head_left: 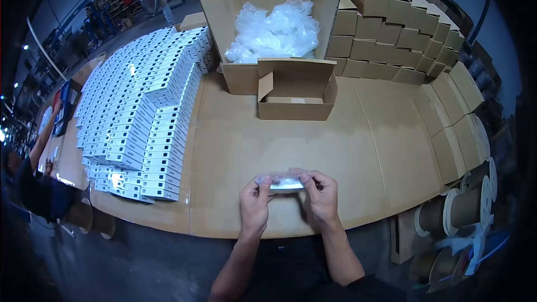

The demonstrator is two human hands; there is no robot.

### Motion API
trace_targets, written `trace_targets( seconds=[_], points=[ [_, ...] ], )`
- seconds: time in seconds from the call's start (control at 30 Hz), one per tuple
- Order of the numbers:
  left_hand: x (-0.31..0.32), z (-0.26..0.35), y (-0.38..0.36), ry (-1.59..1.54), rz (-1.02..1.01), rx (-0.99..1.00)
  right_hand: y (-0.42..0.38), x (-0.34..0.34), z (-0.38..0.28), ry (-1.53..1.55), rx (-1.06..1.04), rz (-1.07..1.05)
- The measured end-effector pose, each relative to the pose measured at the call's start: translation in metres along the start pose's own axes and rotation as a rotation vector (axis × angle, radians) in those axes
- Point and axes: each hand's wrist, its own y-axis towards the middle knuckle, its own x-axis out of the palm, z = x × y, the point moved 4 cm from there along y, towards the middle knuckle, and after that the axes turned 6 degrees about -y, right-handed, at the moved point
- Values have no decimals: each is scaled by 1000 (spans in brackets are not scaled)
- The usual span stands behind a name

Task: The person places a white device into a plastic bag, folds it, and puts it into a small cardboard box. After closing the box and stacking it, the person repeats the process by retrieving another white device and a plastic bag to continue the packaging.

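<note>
Between my two hands, over the front of the cardboard-covered table [224, 134], is a small white box [287, 184] with clear plastic wrap around it. My left hand [255, 201] pinches its left end, thumb on top. At its right end my right hand [320, 193] closes thumb and fingers on it. Straight ahead stands an open brown carton [296, 112], its flap raised, with a small pale piece inside. To the left rises a large stack of small white boxes [142, 106] with dark squares on their ends.
A big open carton [240, 78] holds crumpled clear plastic bags [274, 31]. Brown cartons [386, 36] are stacked at the back right, and open ones [447, 140] line the right edge. Cable spools [470, 207] stand at lower right. Another person [33, 184] is at far left.
</note>
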Motion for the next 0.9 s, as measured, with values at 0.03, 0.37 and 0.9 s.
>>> trace_targets(
  seconds=[0.03, 0.37, 0.9],
  points=[
    [1, 1, 0, 5, 37, -9, 0, -2, 2, 51, 69, 50],
    [-5, 2, 10, 34, 89, 35, 3, -3, -22, -404, -317, -241],
    [14, 65, -7, 947, -151, 762, 15, -14, -38, -650, -471, -178]
  ],
)
